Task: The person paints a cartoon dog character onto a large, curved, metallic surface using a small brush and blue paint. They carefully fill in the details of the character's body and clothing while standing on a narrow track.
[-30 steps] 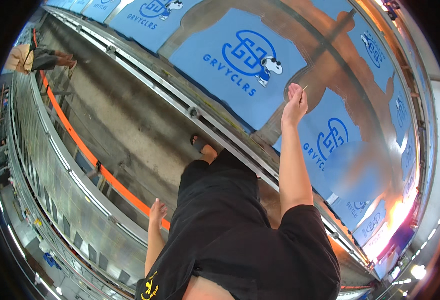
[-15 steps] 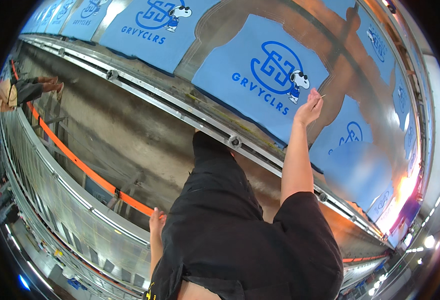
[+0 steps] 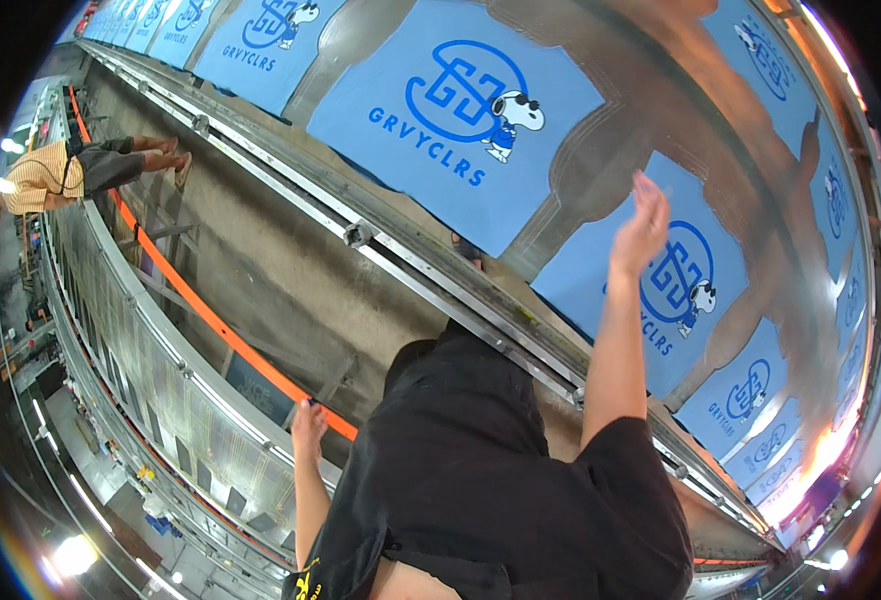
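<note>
My right hand [image 3: 641, 222] is raised over a long shiny metal table [image 3: 721, 120] and hovers at the edge of a light-blue printed cloth panel [image 3: 661, 280]. Its fingers are apart and it holds nothing. A second light-blue panel [image 3: 461, 110] with a blue emblem and a small cartoon dog lies just to the left of it. My left hand [image 3: 308, 430] hangs down by my side near an orange strip [image 3: 211, 320], fingers loosely apart, empty. My black shirt and trousers fill the lower middle of the view.
Several more blue panels [image 3: 751, 390] lie in a row along the table in both directions. A metal rail [image 3: 361, 240] edges the table. A grey floor aisle runs beside it, with a metal rack [image 3: 141, 370] at the left. Another person [image 3: 71, 170] in a striped top stands far off.
The view has shifted along the table, so the panels appear further right. My right hand has lifted off the cloth panel and now hovers above its edge. My left hand stays by my side.
</note>
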`<state>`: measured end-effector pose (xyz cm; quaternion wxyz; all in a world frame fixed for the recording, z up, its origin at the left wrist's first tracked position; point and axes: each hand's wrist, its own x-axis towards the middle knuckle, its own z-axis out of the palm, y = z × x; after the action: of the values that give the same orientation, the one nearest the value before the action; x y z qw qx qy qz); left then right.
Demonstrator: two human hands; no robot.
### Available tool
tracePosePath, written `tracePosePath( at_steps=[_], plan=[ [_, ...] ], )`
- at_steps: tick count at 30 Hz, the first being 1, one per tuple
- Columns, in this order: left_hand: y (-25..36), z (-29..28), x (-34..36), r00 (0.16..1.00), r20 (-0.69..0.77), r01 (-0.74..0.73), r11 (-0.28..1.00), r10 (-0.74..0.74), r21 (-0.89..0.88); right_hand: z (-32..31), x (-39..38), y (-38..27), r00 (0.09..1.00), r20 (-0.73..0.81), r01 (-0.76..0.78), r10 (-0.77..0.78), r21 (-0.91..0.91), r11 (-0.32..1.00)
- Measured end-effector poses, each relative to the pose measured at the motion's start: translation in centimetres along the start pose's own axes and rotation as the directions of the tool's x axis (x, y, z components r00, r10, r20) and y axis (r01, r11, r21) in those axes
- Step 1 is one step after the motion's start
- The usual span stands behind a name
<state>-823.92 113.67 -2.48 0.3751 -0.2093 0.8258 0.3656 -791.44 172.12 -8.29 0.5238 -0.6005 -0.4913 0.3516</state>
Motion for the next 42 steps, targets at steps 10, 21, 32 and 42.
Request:
tracePosePath(
  at_steps=[10, 21, 32, 42],
  plan=[
    [1.7, -5.2, 4.2, 0.978, 0.147, 0.136, 0.986, -0.149, 0.092, 16.2, -0.2, -3.3, 0.987, 0.156, -0.079, 0.042, 0.239, 0.968],
    [4.1, -10.5, 13.5, 0.900, 0.316, 0.271, 0.953, -0.300, 0.135, 21.0, -1.2, -3.5, 1.000, -0.010, -0.016, 0.016, 0.088, 0.996],
    [29.9, -14.3, 32.9, 0.967, 0.240, -0.107, 0.992, 0.087, 0.070, 39.2, -11.8, -11.9, 0.957, 0.199, -0.208, 0.209, -0.025, 0.978],
    [36.5, -21.3, 42.7, 0.966, 0.253, -0.037, 0.998, 0.049, -0.053, 58.5, -9.4, -12.6, 0.991, 0.015, -0.134, 0.134, 0.211, 0.968]
  ],
)
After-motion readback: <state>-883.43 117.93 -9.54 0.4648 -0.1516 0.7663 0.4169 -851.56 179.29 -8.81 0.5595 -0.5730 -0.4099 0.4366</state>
